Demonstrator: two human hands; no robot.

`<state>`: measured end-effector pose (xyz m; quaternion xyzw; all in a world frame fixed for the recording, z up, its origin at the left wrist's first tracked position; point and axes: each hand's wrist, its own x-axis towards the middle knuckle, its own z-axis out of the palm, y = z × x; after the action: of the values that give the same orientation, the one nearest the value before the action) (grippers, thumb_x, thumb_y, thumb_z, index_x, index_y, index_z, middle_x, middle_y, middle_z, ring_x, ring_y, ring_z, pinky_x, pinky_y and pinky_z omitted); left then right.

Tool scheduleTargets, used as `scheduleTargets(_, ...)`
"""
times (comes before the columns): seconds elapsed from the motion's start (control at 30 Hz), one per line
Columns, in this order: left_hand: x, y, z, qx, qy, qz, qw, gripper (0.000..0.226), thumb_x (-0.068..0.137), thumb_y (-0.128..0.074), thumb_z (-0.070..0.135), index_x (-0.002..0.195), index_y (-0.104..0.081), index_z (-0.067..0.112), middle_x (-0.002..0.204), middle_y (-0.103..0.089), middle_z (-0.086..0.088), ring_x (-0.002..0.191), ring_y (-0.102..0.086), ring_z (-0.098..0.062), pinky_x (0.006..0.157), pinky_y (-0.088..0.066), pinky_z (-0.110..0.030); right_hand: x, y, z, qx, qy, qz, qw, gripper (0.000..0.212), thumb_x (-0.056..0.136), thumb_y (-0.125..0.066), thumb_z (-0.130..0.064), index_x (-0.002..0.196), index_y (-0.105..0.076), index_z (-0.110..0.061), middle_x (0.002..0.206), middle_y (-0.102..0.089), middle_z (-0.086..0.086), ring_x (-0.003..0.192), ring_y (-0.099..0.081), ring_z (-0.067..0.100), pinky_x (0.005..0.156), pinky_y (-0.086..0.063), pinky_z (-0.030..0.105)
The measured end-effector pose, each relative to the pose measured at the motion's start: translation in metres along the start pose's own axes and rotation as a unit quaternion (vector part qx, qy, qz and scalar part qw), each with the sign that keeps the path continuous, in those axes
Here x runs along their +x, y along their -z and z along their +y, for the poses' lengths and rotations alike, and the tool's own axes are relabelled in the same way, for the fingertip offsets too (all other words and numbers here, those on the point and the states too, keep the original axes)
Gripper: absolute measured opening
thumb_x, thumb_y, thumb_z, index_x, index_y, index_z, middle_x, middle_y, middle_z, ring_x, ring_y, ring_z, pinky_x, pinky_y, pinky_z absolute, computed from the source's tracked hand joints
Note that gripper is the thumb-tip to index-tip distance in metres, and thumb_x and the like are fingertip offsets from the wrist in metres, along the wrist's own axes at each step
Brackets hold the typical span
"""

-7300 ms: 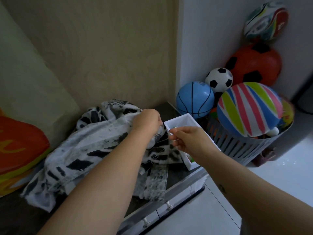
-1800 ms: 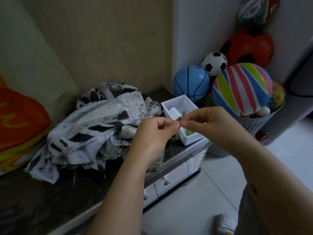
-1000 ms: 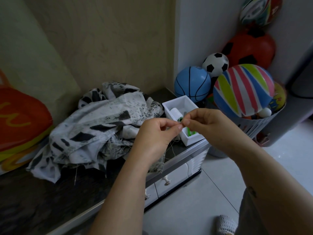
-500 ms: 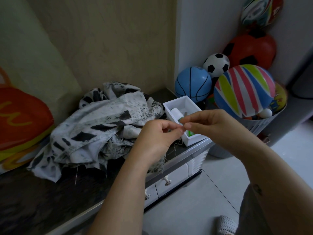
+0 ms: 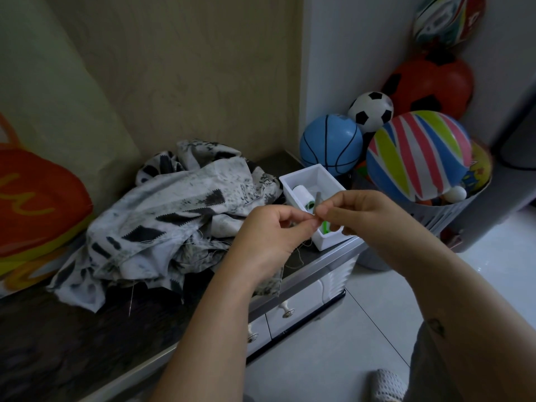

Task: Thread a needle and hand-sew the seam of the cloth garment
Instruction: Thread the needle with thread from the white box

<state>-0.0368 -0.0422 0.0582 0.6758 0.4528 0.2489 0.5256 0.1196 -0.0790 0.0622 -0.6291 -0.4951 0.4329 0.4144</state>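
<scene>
The black-and-white patterned garment (image 5: 174, 216) lies crumpled on the dark cabinet top (image 5: 72, 338). To its right stands a white box (image 5: 329, 178) with a white thread spool (image 5: 301, 194) and something green inside. My left hand (image 5: 269, 233) and right hand (image 5: 368, 219) meet fingertip to fingertip in front of the box. A thin grey piece, apparently the needle (image 5: 318, 200), sticks up from my right hand's pinch. My left hand pinches the thread (image 5: 300, 258), whose loose end hangs below it.
A grey basket (image 5: 441, 216) of several balls stands on the floor at the right, with a striped ball (image 5: 417, 155) on top. An orange bag (image 5: 34, 204) lies at the left. Drawers (image 5: 290, 311) sit under the cabinet edge, above a pale tiled floor (image 5: 333, 358).
Earlier my left hand lay on the garment and my right reached into the box. Both hands have since come together in front of the box and have barely shifted in the last second.
</scene>
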Motion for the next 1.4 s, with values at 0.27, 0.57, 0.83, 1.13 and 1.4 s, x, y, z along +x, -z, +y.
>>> scheduleTargets(0.27,0.001,0.003,-0.003,0.006,0.005,0.012,1.0,0.003,0.084,-0.07,0.029,0.081,-0.072,0.031,0.095,-0.072,0.003,0.094,-0.066,-0.011,0.086,-0.051,-0.026,-0.004,0.011,-0.005,-0.007,0.012,-0.01,1.0,0.019,0.086,-0.056,-0.035,0.097,-0.069,-0.028,0.079,-0.07,-0.017,0.068,-0.059,-0.002,0.07,-0.042,0.021)
scheduleTargets(0.57,0.001,0.001,-0.005,0.016,-0.003,0.004,1.0,0.003,0.084,-0.071,0.031,0.081,-0.072,0.032,0.101,-0.072,-0.006,0.099,-0.065,-0.019,0.093,-0.052,-0.038,-0.003,0.006,-0.004,-0.082,0.065,-0.039,0.994,0.008,0.08,-0.065,-0.028,0.075,-0.069,-0.032,0.073,-0.069,-0.014,0.073,-0.063,-0.002,0.067,-0.047,0.014)
scheduleTargets(0.83,0.001,-0.003,0.001,-0.138,0.025,-0.051,0.989,0.015,0.097,-0.051,0.015,0.085,-0.062,0.016,0.057,-0.058,0.009,0.071,-0.063,-0.009,0.079,-0.052,-0.024,0.0,0.001,0.0,-0.056,0.091,0.114,0.988,0.01,0.087,-0.061,-0.024,0.078,-0.065,-0.026,0.069,-0.065,-0.013,0.063,-0.057,-0.011,0.057,-0.043,0.003)
scheduleTargets(1.13,0.001,0.005,-0.022,0.382,0.059,0.058,0.92,0.014,0.096,-0.05,0.022,0.102,-0.06,0.031,0.113,-0.054,0.007,0.103,-0.055,-0.016,0.086,-0.05,-0.036,-0.003,0.008,-0.006,0.062,0.098,0.206,0.972,0.011,0.092,-0.055,-0.018,0.083,-0.06,-0.019,0.08,-0.067,-0.002,0.061,-0.063,-0.002,0.056,-0.048,0.013)
scheduleTargets(1.4,-0.003,-0.004,0.006,0.031,-0.121,0.09,0.988,0.025,0.1,-0.043,0.032,0.115,-0.062,0.029,0.102,-0.064,0.019,0.099,-0.057,0.007,0.077,-0.043,-0.004,-0.008,-0.001,-0.012,-0.12,0.166,0.093,0.974,0.006,0.082,-0.062,-0.032,0.08,-0.065,-0.027,0.079,-0.062,-0.002,0.064,-0.053,0.012,0.062,-0.047,0.024)
